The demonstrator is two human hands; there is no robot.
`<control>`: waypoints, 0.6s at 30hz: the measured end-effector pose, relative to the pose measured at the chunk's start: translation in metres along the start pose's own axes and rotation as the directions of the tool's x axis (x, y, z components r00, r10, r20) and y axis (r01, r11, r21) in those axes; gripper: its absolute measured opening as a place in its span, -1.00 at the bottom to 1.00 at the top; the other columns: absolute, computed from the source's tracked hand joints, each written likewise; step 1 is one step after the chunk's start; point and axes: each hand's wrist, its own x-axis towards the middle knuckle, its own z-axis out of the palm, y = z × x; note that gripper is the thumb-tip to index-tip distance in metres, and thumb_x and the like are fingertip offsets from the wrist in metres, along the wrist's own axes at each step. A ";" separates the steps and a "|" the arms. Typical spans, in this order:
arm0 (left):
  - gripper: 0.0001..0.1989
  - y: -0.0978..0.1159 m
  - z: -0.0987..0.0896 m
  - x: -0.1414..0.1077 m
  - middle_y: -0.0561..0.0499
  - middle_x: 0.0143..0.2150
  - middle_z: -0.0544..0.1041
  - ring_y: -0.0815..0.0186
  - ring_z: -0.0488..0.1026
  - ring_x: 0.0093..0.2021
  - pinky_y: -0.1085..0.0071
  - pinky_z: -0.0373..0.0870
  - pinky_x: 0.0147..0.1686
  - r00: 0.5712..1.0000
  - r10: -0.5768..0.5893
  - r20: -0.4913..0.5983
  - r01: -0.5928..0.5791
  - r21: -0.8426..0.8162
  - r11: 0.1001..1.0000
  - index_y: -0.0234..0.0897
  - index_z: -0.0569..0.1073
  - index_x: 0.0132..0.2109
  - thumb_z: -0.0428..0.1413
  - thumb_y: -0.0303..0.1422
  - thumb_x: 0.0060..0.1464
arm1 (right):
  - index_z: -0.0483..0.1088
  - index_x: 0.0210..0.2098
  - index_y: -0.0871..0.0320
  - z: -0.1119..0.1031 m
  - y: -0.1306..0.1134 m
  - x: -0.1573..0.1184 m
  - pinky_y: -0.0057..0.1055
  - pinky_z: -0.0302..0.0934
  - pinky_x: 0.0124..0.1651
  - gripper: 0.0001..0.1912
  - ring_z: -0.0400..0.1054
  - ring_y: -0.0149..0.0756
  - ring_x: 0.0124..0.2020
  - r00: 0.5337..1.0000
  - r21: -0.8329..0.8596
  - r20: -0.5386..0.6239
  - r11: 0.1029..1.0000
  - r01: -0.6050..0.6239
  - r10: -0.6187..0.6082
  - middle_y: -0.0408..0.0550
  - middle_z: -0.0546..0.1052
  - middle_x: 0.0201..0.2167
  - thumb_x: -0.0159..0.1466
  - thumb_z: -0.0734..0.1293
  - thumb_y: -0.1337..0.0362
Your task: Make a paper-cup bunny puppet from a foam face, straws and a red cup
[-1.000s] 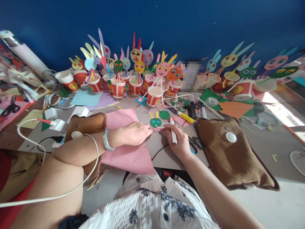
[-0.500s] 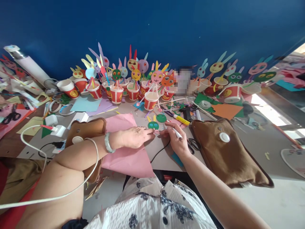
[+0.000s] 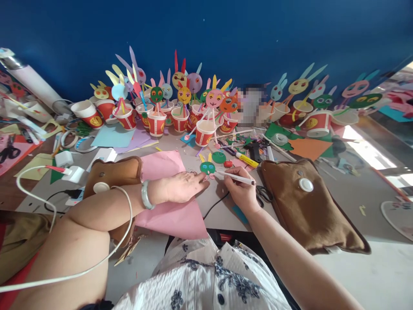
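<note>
R hand [image 3: 241,192] is clamping pen [image 3: 240,178], tip pointing at grn face [image 3: 207,168]; L hand [image 3: 181,187] is resting by its edge, can't tell if fingers [image 3: 201,182] are pinching.

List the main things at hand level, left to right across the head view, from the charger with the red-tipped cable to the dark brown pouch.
White charger, lighter brown pouch, bracelet, left hand, green paper face, right hand, dark brown pouch.

A round green paper rabbit face [image 3: 207,168] with yellow ears, blue eyes and pink pieces along its lower edge lies on the surface [image 3: 222,217]; a slim white marker [image 3: 239,178] slants just beside it.
</note>
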 end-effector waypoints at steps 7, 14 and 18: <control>-0.57 -0.002 -0.008 -0.003 -0.28 0.10 0.44 0.20 0.52 -0.16 0.28 0.45 -0.17 0.999 -0.051 -0.010 0.052 0.052 0.997 -0.38 0.27 0.23 -0.20 -0.57 0.28 | 0.44 0.02 0.05 -0.002 0.000 -0.004 -0.22 0.33 -0.14 -0.72 0.50 -0.22 -0.33 0.979 -0.058 0.122 0.984 0.168 -0.160 -0.06 0.65 -0.32 0.42 0.20 0.16; -0.67 -0.020 -0.010 -0.004 -0.21 0.06 0.47 0.21 0.48 -0.16 0.30 0.40 -0.22 0.999 -0.034 -0.025 0.036 0.056 0.998 -0.38 0.44 -0.01 -0.15 -0.59 0.24 | 0.37 0.07 0.03 -0.001 0.005 -0.003 -0.11 0.18 0.07 -0.74 0.48 -0.11 -0.06 0.928 -0.192 0.213 0.919 0.345 -0.304 -0.08 0.66 -0.28 0.44 0.19 0.23; -0.67 -0.024 -0.004 -0.004 -0.16 0.07 0.46 0.19 0.44 -0.07 0.28 0.40 -0.08 0.999 0.029 -0.023 -0.028 0.037 0.999 -0.36 0.44 0.02 -0.11 -0.60 0.22 | 0.36 0.06 0.04 -0.002 0.004 -0.003 -0.13 0.17 0.02 -0.75 0.46 -0.13 -0.15 0.906 -0.220 0.263 0.893 0.391 -0.332 -0.09 0.66 -0.26 0.44 0.19 0.25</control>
